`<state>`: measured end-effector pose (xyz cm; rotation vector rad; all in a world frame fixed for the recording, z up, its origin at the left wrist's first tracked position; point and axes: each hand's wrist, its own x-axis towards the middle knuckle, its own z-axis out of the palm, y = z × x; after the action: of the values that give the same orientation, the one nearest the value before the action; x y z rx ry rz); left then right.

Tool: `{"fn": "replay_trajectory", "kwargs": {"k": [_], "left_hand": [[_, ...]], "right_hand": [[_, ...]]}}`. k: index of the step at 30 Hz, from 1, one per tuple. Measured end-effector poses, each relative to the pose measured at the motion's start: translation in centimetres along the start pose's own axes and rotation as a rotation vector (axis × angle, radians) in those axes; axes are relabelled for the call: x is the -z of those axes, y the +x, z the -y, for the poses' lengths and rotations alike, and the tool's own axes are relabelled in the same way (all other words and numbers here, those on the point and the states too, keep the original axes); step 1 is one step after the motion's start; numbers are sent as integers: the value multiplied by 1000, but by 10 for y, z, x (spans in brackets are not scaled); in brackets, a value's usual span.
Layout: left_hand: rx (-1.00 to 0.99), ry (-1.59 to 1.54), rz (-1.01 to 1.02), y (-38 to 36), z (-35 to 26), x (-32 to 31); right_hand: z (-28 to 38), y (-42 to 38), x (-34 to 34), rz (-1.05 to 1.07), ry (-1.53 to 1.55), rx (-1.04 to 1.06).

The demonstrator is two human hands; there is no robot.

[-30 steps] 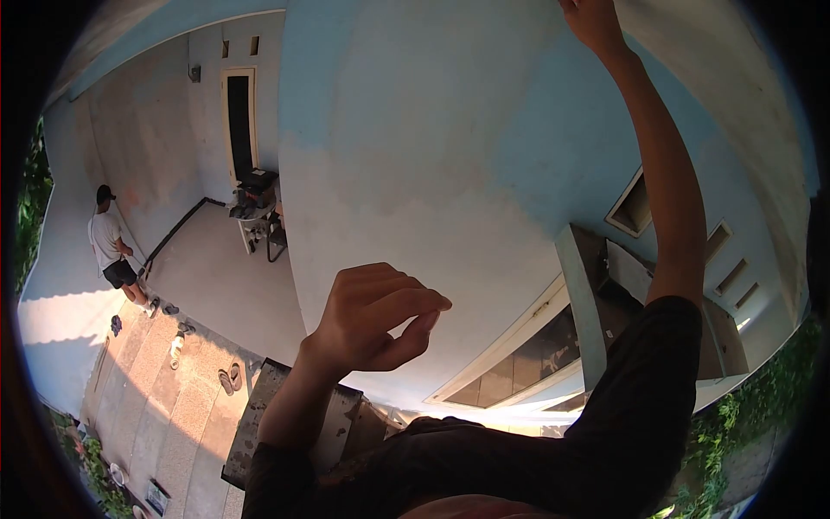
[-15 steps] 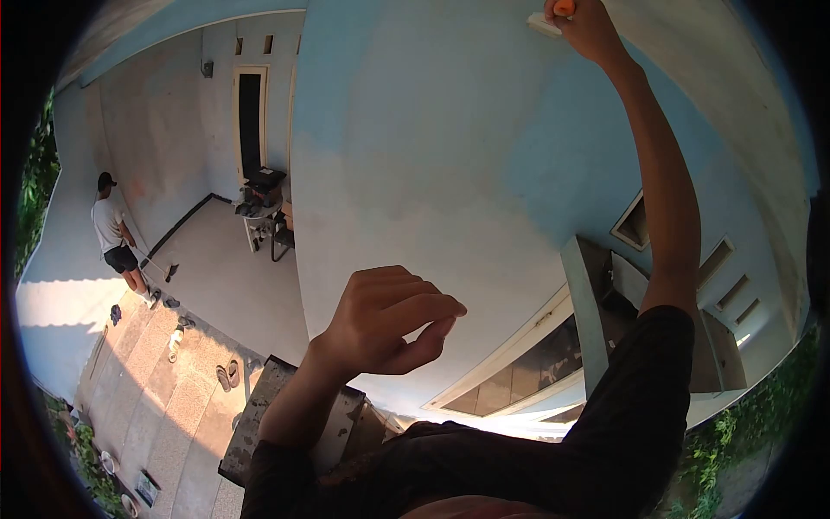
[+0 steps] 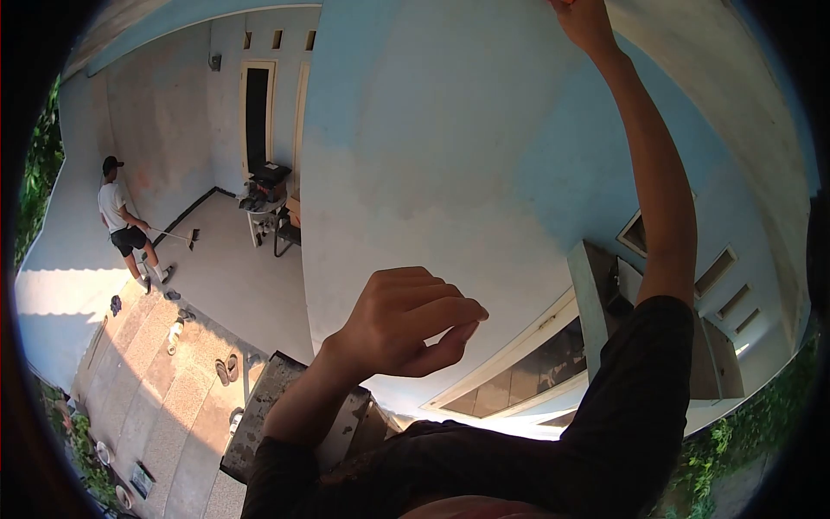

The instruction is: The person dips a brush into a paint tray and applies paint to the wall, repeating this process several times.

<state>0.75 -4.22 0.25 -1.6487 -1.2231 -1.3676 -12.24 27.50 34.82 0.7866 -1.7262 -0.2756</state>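
Observation:
My left hand (image 3: 413,324) is in front of the lower wall, its fingers curled and the thumb tip close to the index finger, with nothing visible in it. High at the top edge, my right hand (image 3: 585,24) is closed around an orange handle (image 3: 560,3), of which only a bit shows. The rest of that tool is cut off by the frame. Both hands are near the wall (image 3: 415,164), which has light blue paint and paler grey-white patches.
A person (image 3: 125,221) in a white shirt and dark cap holds a broom (image 3: 192,238) on the floor at left. A cluttered small table (image 3: 262,208) stands by a door. A worn ledge (image 3: 268,398), sandals (image 3: 226,370) and a window (image 3: 519,372) are below.
My right hand has moved up, so the white part of its tool is now out of view. The view has shifted slightly. The person at left has moved the broom outward.

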Motion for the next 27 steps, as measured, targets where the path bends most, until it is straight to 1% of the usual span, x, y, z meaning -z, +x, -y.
{"fn": "replay_trajectory", "kwargs": {"k": [1, 3, 4, 6, 7, 8, 10, 11, 12, 14, 15, 17, 21, 23, 24, 26, 27], "left_hand": [[-1, -1, 3, 0, 0, 0], [-15, -3, -28, 1, -1, -1], [-28, -8, -55, 1, -2, -1], [-16, -7, -48, 0, -4, 2], [-10, -10, -39, 1, -3, 2], [-9, -10, -39, 1, -3, 1], [-17, -26, -44, 1, -4, -1], [-17, -26, -43, 1, -4, 0], [-15, -18, -38, 1, -3, 1], [-8, -5, -38, 1, -3, 3], [-5, -12, -51, 0, -3, 3], [-2, -19, -66, 0, -5, 2], [-12, -5, -36, 1, -8, 2], [-14, 17, -15, 0, -9, 3], [-16, 12, -26, -1, -9, 3], [-17, 10, -39, -1, -9, 4], [-15, 8, -33, -1, -8, 5]], "right_hand": [[2, 0, -1, 1, 1, 1], [11, 3, -3, 320, 64, -243], [17, 9, -5, 321, 70, -238], [24, 22, -6, 116, 82, -165], [12, 23, -14, 17, -61, -33], [10, 22, -22, 18, -61, -34], [8, 17, -36, 36, 98, -25], [8, 14, -44, 73, 91, -73], [15, 20, -43, 70, 91, -72], [33, 36, -37, 173, 122, -298], [29, 39, -43, 175, 127, -298], [24, 50, -55, -56, 12, -46], [34, 52, -82, -67, 8, 12], [38, 55, -89, 107, -75, -132], [40, 60, -90, 105, -70, -129], [39, 70, -89, -131, -3, 68], [42, 70, -93, -131, 0, 70]]}}
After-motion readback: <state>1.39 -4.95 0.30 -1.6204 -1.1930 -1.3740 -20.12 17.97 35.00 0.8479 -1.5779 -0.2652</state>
